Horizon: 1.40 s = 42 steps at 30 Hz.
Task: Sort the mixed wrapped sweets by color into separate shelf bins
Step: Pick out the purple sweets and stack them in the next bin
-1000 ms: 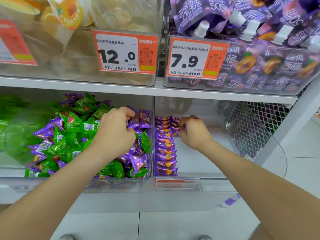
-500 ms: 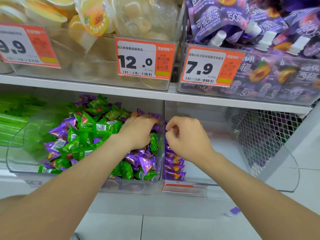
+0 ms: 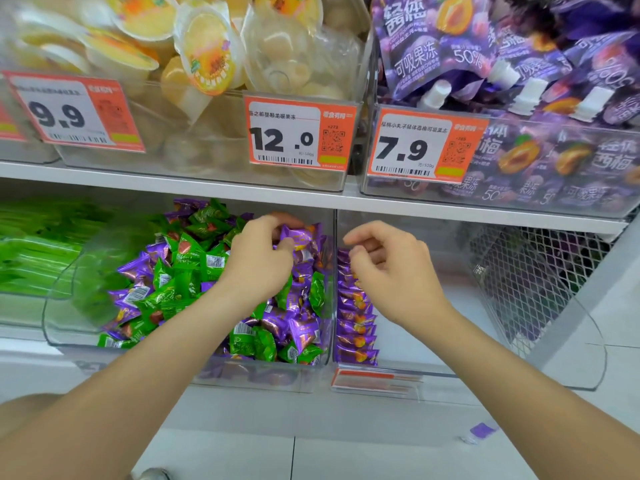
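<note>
Head view: a row of purple sweets (image 3: pixel 355 318) is laid in the right bin (image 3: pixel 519 382); many are left among green sweets (image 3: pixel 180 296) in the mixed bin (image 3: pixel 59 317). One purple sweet (image 3: pixel 299 237) is pinched there by the left hand (image 3: pixel 258 268); the right hand (image 3: pixel 391 268) is loosely curled, empty.

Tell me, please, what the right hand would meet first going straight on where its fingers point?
Probably the row of purple foil-wrapped sweets along the left wall of the clear plastic bin; depth unclear.
</note>
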Each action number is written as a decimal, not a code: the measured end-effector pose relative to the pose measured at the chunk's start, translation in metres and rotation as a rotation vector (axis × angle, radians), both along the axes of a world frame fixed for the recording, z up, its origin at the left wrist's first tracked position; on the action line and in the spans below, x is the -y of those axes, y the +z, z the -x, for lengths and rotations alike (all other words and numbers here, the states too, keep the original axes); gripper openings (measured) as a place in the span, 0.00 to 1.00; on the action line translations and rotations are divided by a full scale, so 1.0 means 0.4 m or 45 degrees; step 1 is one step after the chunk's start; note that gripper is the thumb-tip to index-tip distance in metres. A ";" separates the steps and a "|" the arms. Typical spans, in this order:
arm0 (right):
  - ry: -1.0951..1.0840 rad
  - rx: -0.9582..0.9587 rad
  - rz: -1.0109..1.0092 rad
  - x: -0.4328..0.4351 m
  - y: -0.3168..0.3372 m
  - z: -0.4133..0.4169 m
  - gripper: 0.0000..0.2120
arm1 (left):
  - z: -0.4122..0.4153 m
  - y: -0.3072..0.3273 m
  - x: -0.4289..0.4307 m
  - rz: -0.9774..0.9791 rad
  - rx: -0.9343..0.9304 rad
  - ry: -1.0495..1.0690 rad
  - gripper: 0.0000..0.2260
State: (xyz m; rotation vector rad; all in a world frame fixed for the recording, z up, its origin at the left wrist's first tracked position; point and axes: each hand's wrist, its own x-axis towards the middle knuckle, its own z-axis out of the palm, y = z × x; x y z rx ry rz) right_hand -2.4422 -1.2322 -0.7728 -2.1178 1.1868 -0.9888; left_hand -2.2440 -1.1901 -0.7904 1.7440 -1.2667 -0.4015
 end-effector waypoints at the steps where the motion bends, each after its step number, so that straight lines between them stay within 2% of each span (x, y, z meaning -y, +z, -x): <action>1: 0.060 0.055 -0.030 -0.005 0.001 -0.002 0.11 | 0.005 0.008 -0.023 0.024 -0.104 -0.027 0.14; 5: 0.292 -0.003 -0.030 -0.026 -0.005 -0.016 0.20 | 0.028 0.046 -0.106 0.031 -0.374 -0.279 0.15; 8: 0.275 0.010 -0.013 -0.027 -0.003 -0.019 0.16 | 0.038 0.066 -0.131 0.024 -0.543 -0.470 0.13; 10: 0.230 0.150 -0.158 -0.027 0.016 -0.010 0.11 | 0.041 0.066 -0.134 0.035 -0.554 -0.501 0.17; 12: 0.212 0.349 -0.454 -0.023 0.032 0.010 0.08 | 0.046 0.059 -0.132 0.050 -0.496 -0.488 0.21; 14: 0.217 0.534 -0.736 -0.002 0.034 0.040 0.08 | 0.054 0.050 -0.127 0.059 -0.460 -0.454 0.19; 16: 0.180 0.565 -0.794 0.035 0.023 0.076 0.09 | 0.065 0.043 -0.121 0.069 -0.438 -0.416 0.15; 20: 0.036 0.264 -0.525 0.114 -0.036 0.143 0.11 | 0.099 0.028 -0.110 0.037 -0.430 -0.382 0.14; 24: -0.195 -0.382 0.029 0.188 -0.104 0.196 0.10 | 0.116 0.010 -0.089 0.075 -0.288 -0.297 0.13; 28: -0.065 -0.697 0.056 0.232 -0.156 0.211 0.11 | 0.125 0.003 -0.074 0.124 -0.100 -0.219 0.07; 35: 0.055 -0.865 0.055 0.239 -0.188 0.162 0.13 | 0.135 -0.007 -0.067 0.092 -0.105 -0.262 0.05; 42: 0.000 -0.769 0.132 0.241 -0.203 0.151 0.15 | 0.129 -0.010 -0.065 0.124 -0.172 -0.276 0.08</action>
